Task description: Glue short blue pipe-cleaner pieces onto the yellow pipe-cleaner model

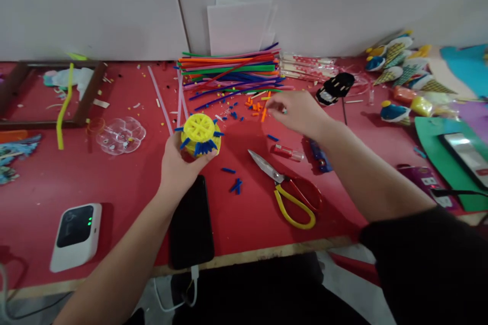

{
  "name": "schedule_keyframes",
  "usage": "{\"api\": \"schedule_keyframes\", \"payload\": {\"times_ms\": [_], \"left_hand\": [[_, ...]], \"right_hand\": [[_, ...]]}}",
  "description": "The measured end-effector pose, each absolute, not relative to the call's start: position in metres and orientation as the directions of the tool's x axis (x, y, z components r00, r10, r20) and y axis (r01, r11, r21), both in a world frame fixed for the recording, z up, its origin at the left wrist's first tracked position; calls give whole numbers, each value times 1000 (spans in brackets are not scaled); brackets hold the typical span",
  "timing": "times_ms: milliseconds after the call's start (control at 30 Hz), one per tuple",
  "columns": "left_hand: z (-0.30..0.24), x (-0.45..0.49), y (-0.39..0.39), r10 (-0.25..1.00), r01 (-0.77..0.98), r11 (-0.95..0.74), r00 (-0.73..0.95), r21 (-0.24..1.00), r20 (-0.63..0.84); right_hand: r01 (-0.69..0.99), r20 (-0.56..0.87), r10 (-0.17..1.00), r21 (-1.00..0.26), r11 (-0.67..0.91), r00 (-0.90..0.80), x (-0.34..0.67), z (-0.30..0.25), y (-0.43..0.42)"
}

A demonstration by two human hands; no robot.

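Note:
My left hand (179, 162) is wrapped around a yellow round craft piece (199, 128), with a spoked top and short blue pieces sticking out around its side. My right hand (292, 111) is closed in a pinch over the table, with a thin orange pipe cleaner piece (264, 112) at its fingertips. Small cut orange pieces (251, 104) lie just beyond those fingers. Cut blue pieces (237, 186) are scattered between the hands. A pair of scissors (284, 180) with one red and one yellow handle lies partly open below my right hand.
A bundle of coloured pipe cleaners (232, 71) lies by the wall. A black phone (191, 228) rests under my left wrist, and a white device (76, 236) is farther left. A red-capped tube (286, 152) and a blue lighter-like object (319, 156) sit near my right forearm.

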State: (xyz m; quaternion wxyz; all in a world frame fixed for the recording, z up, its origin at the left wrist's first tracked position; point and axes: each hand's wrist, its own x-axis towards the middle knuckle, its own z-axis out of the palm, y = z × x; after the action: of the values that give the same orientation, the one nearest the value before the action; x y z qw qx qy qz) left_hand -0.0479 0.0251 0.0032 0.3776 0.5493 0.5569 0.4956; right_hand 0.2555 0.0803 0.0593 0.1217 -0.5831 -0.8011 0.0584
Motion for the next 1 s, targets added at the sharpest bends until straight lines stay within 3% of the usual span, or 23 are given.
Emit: {"api": "schedule_keyframes", "payload": {"times_ms": [133,233,400,533,700,1000], "left_hand": [[6,-55,28,993,498,-64,-57,865,106],[10,-58,25,994,622,-49,-45,782,98],[8,-60,23,988,521,9,-134,853,72],[2,-60,23,980,428,-65,-144,901,140],[-4,-62,24,961,402,-142,-162,904,223],[-6,-63,23,956,393,-165,-160,904,244]], "right_hand": [[980,58,982,-81,184,-180,257,54,141],[982,56,981,-29,188,-186,246,50,171],[981,22,980,-8,196,-196,225,48,211],[987,-64,985,14,161,-160,214,44,231],[987,-103,982,7,159,-158,215,51,238],[959,-235,932,-13,282,-277,224,85,252]]}}
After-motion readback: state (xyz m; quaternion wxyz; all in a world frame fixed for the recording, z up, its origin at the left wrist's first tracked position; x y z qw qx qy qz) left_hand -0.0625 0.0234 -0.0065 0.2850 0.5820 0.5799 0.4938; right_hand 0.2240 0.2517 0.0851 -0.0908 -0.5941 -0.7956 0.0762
